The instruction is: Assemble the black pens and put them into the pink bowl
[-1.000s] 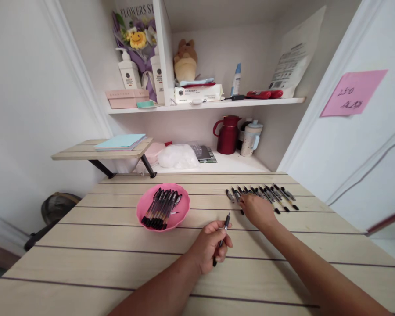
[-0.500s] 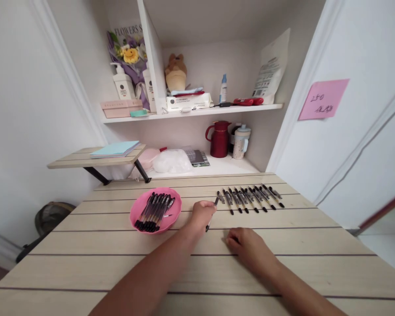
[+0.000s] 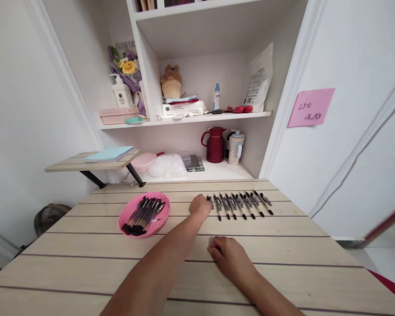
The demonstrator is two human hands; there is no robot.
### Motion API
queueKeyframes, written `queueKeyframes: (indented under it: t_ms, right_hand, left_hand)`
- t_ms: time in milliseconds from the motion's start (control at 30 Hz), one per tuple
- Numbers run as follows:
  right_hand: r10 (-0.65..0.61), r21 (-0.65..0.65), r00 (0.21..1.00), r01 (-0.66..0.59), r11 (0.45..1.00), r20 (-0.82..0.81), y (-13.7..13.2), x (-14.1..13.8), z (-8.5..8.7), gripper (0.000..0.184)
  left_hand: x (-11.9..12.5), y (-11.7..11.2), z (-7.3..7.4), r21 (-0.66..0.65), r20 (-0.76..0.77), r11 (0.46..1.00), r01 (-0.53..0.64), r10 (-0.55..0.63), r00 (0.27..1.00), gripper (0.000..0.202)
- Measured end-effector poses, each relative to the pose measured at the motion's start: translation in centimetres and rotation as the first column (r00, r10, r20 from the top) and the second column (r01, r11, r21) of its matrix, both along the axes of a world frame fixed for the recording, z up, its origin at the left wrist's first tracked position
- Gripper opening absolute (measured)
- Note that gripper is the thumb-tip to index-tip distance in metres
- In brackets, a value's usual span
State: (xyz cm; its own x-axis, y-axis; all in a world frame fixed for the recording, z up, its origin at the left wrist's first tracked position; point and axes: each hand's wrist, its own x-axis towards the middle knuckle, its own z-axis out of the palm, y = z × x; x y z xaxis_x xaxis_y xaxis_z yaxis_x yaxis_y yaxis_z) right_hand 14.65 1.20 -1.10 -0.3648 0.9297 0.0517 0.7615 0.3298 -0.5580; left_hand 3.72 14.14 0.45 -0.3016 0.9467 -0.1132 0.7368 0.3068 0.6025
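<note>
My left hand is at the left end of a row of pens on the slatted table, its fingers closed on a pen mostly hidden behind them. Several pens in the row lie side by side, slanted, their dark ends toward me, with short dark caps or pieces between them. Nearer to me, my right hand rests on the table with its fingers curled in; nothing sticks out of it. Left of both hands, a pink scalloped bowl holds a heap of black-capped pens.
A small raised wooden stand with light-blue paper is at the back left. Behind the table, a shelf unit holds a red jug, a speckled cup and a white plastic bag.
My left hand has carried the pen forward to the left end of the row. My right hand stays curled on the table. The camera view has shifted a little.
</note>
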Motion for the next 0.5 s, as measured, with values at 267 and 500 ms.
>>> queueKeyframes:
  t_ms: [267,500]
  right_hand:
    - [0.026,0.002,0.999,-0.026,1.0,-0.025,0.15,0.53,-0.54,0.016]
    - [0.043,-0.02,0.999,-0.043,0.999,-0.011,0.28,0.76,-0.23,0.016]
  left_hand:
    - [0.65,0.44,-0.71,0.007,-0.093,1.0,0.02,-0.02,0.995,0.027]
    - [0.8,0.16,-0.83,0.022,-0.126,0.999,0.034,-0.031,0.992,0.026]
